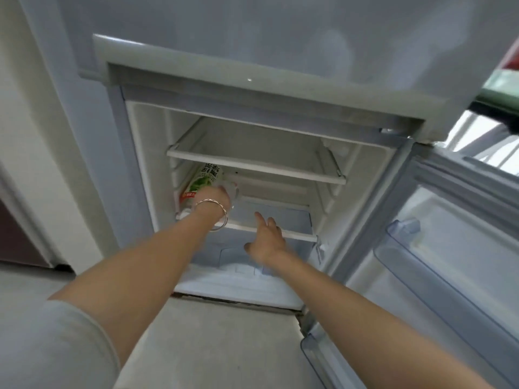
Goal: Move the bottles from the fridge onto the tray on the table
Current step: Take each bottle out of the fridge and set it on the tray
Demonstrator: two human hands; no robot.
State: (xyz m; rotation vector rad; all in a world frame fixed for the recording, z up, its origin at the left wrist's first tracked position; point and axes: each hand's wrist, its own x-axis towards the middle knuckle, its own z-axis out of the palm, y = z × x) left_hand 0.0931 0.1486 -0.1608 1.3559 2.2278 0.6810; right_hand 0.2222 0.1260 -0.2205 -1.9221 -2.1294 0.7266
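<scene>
The fridge [134, 164] stands open in front of me. On its middle shelf [297, 234], at the left, lies a bottle [203, 178] with a green and white label. My left hand [216, 196], a bracelet on its wrist, reaches in and wraps around this bottle; its fingers are mostly hidden behind the wrist. A second, clear bottle [233, 192] seems to lie just right of it, blurred. My right hand [266, 240] hovers at the shelf's front edge, fingers spread, holding nothing. The tray and the table are out of view.
The fridge door [438, 248] hangs open to the right, with clear door bins [401, 234]. The upper glass shelf [252, 161] holds nothing. A white wall borders the fridge on the left. Grey floor lies below.
</scene>
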